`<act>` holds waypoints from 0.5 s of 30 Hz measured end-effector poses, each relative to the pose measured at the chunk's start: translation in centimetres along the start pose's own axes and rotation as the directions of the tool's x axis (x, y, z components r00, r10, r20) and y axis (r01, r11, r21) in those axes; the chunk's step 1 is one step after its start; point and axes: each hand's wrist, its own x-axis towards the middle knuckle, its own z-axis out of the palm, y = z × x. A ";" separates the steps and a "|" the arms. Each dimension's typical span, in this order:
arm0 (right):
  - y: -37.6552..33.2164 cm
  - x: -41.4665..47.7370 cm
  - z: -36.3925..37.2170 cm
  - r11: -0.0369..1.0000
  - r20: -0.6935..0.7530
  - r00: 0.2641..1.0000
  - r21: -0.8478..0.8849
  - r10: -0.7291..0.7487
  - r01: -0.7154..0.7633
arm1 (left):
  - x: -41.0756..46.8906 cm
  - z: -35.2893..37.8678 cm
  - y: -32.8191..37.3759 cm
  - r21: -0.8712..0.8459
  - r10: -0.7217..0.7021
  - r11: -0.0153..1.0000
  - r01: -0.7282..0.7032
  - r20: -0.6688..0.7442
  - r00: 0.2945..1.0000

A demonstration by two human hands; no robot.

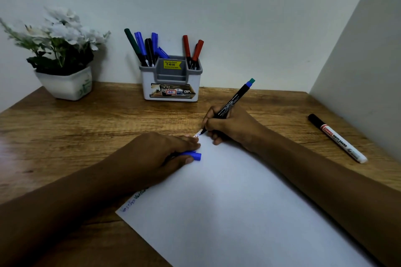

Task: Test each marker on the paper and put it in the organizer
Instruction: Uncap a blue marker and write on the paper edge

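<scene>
A white sheet of paper (227,201) lies on the wooden desk, with blue scribbles along its left edge. My right hand (230,125) grips a black marker (233,99) with a blue and green end, its tip touching the paper's far corner. My left hand (165,154) rests on the paper's left edge and holds a blue cap (194,155) between thumb and fingers. The grey and white organizer (171,80) stands at the back against the wall, holding several blue, black, green and red markers.
A white whiteboard marker with a black cap (337,137) lies on the desk (86,128) to the right, near the side wall. A white pot of white flowers (63,60) stands at the back left. Walls close off the back and right side.
</scene>
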 end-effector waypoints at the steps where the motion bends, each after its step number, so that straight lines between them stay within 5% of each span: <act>1: 0.0 0.0 0.0 1.000 -0.003 1.000 -0.001 -0.001 0.001 | 0.0 0.0 0.0 -0.003 0.005 1.000 -0.005 -0.001 1.000; 15: 0.1 0.0 0.2 1.000 -0.051 0.999 0.000 0.003 -0.003 | 0.0 0.0 0.0 0.015 0.002 1.000 -0.002 0.014 1.000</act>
